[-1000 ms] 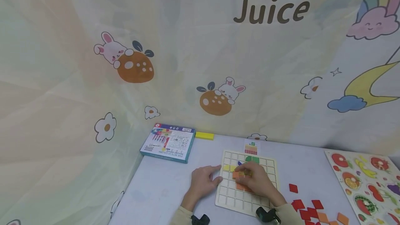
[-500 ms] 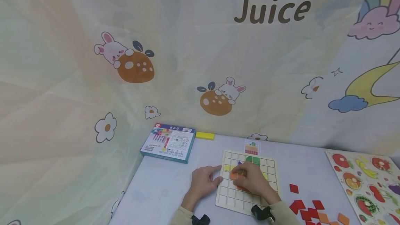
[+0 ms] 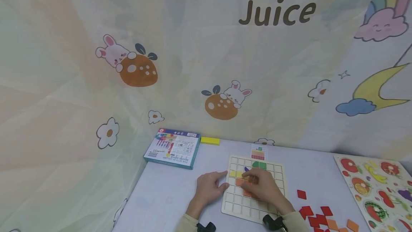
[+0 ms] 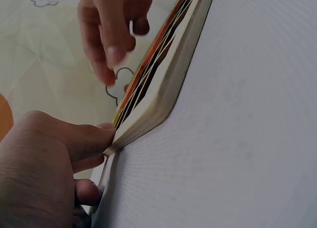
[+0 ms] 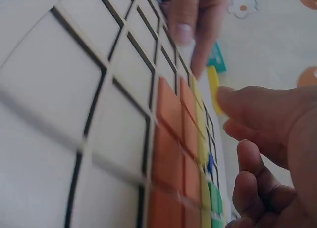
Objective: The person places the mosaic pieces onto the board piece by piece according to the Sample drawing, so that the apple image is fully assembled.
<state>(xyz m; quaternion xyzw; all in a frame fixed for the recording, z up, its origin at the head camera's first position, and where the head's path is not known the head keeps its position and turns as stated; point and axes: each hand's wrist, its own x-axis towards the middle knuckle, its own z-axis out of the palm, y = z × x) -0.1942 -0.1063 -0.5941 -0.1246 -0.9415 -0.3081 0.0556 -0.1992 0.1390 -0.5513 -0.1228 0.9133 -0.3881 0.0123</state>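
My left hand (image 3: 208, 186) touches the left edge of a white grid board (image 3: 233, 207) with its thumb and index finger extended. Its thumb is against the board's rim (image 4: 166, 99) in the left wrist view. Over the middle of the board hovers my right hand (image 3: 265, 187), fingers loosely bent and nothing visible between them. Below it, orange tiles (image 3: 239, 182) fill grid cells, with yellow tiles (image 3: 233, 173) in the row beyond. A blue piece (image 3: 246, 169) and green tiles (image 3: 259, 165) sit farther up. The right hand partly covers the tiles.
A small picture card (image 3: 259, 152) lies behind the board. Loose red tiles (image 3: 301, 194) and orange tiles (image 3: 353, 225) are scattered to the right, near a fruit-print sheet (image 3: 374, 185). A flat box (image 3: 172, 148) and a yellow strip (image 3: 210, 141) lie at back left.
The orange tile that my right hand pinched a second ago now lies in the grid, left of the others in its row. The right hand has let go; the left has stayed put.
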